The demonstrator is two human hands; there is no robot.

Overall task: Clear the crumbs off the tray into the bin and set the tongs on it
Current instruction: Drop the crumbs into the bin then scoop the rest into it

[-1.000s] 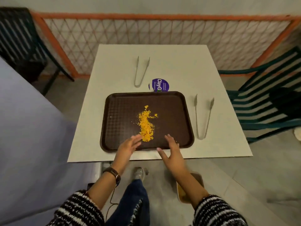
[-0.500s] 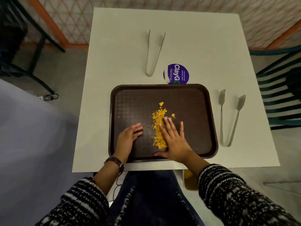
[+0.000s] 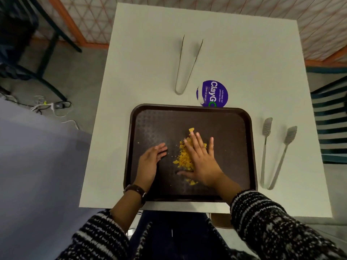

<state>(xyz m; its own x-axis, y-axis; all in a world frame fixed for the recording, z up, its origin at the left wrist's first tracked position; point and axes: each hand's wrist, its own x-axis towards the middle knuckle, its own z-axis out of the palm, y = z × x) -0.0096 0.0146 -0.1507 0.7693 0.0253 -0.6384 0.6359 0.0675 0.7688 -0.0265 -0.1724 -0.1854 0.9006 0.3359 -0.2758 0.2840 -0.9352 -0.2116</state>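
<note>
A dark brown tray (image 3: 225, 121) lies on the white table (image 3: 142, 53), near its front edge. Yellow crumbs (image 3: 183, 159) are heaped in the tray's middle. My right hand (image 3: 201, 159) lies flat over the heap with fingers straight and spread, covering part of it. My left hand (image 3: 151, 162) rests on the tray just left of the crumbs, fingers straight, turned on edge toward the pile. Slotted metal tongs (image 3: 276, 154) lie on the table right of the tray. Plain metal tongs (image 3: 185, 66) lie beyond the tray. A brown bin (image 3: 221, 220) shows partly under the table's front edge.
A round purple sticker (image 3: 213, 93) sits on the table at the tray's far edge. A green slatted chair (image 3: 330, 117) stands to the right, a dark chair frame (image 3: 28, 53) and cables on the floor to the left. An orange lattice fence (image 3: 90, 21) runs behind the table.
My right hand has slid forward from the tray's front edge onto the crumb heap. My left hand moved a little further onto the tray. The camera has tilted down and closer.
</note>
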